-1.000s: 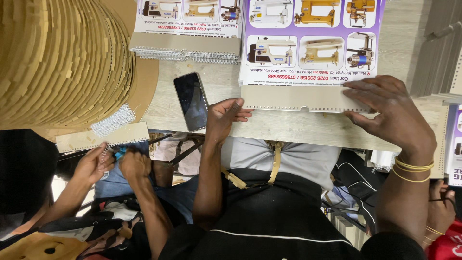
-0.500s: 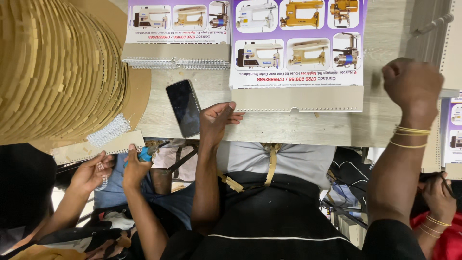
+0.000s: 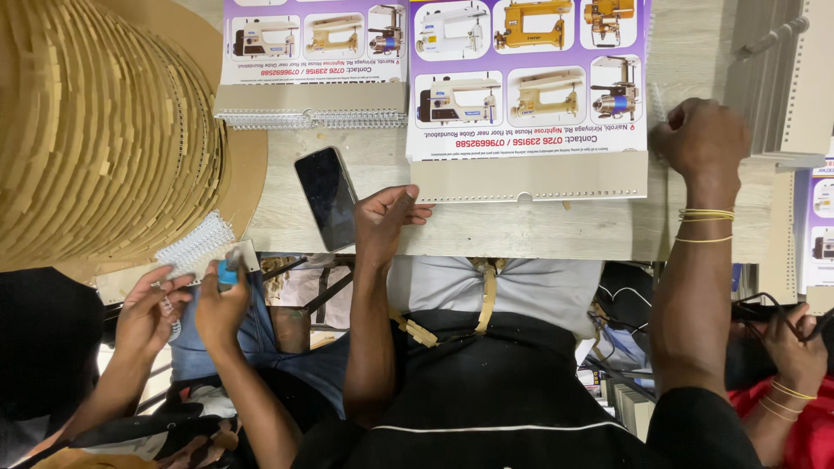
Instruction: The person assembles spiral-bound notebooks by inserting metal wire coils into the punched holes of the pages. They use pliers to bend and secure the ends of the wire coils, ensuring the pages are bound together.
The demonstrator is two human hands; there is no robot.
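- Far left, the tall fanned stack of tan card strips (image 3: pixel 95 130) leans over the counter (image 3: pixel 539 230); a nudge might spill it.
- Centre, the left hand (image 3: pixel 387 221), fingers together, lies beside the black phone (image 3: pixel 327 198) near the edge; a bump could drop it.
- Right, the right hand (image 3: pixel 702 139), a fist, touches the purple calendar sheet (image 3: pixel 528 91), which it could drag askew.

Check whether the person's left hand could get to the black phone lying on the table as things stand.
Probably yes. The left hand rests on the table edge right beside the phone, with only bare table between them. The co-worker's hands are lower left, off that path.
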